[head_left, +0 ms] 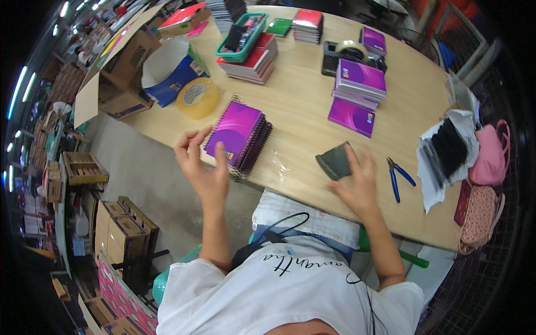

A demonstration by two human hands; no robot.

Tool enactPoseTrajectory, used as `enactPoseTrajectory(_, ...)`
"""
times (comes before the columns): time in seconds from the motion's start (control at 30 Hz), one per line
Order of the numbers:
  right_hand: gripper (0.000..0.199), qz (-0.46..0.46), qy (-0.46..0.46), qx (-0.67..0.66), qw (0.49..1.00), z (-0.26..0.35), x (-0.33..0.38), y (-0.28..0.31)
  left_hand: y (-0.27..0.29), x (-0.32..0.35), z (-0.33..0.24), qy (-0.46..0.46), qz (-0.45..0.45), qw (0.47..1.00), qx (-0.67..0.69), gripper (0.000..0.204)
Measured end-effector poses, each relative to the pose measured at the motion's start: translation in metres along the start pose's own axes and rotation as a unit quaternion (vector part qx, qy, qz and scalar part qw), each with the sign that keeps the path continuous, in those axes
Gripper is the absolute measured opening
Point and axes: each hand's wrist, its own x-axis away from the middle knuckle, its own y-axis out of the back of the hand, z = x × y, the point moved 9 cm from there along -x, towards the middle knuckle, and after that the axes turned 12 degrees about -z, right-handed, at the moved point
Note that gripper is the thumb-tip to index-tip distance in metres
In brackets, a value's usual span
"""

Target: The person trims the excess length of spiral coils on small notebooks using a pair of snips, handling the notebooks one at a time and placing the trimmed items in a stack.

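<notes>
Notebooks (235, 129) beside our spread left hand (209, 174) seem mid-stacking; squaring needs our right hand (360, 187), its hold on the pad (334, 162) unclear.

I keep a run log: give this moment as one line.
left hand: open, at purple spiral notebook stack | right hand: open, at dark green pad | contact: unclear | nearby: blue-handled pliers, yellow tape roll

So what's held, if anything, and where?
Can't tell. The left hand is at the near left corner of the purple notebooks, the right hand by the right edge of the dark pad.
</notes>
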Motion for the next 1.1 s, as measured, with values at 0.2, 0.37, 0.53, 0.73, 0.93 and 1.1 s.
enactPoseTrajectory(0.2, 0.055, 0.016, 0.062, 0.190, 0.980, -0.039, -0.007, 0.000, -0.129, 0.054, -0.124, -0.054, 0.328, 0.902, 0.276, 0.031)
enactPoseTrajectory(0.37, 0.049, -0.018, 0.004, 0.044, 0.999, -0.077, -0.030, 0.070, -0.286, 0.134, -0.180, -0.365, 0.482, 0.744, 0.286, 0.035)
enactPoseTrajectory(0.53, 0.035, -0.086, -0.101, 0.315, 0.940, -0.201, -0.036, 0.146, -0.347, 0.205, -0.191, -0.476, 0.656, 0.548, 0.206, 0.041)
enactPoseTrajectory(0.73, 0.021, -0.077, -0.118, 0.388, 0.911, -0.261, -0.026, 0.146, -0.354, 0.214, -0.218, -0.567, 0.617, 0.521, 0.166, 0.039)
enactPoseTrajectory(0.93, 0.012, -0.181, -0.004, 0.380, 0.907, -0.238, -0.033, 0.160, -0.299, 0.128, -0.244, -0.517, 0.489, 0.692, 0.120, 0.027)
enactPoseTrajectory(1.1, 0.030, -0.126, -0.058, 0.266, 0.954, -0.196, -0.043, 0.170, -0.162, 0.038, -0.171, -0.119, 0.379, 0.873, 0.283, 0.062)
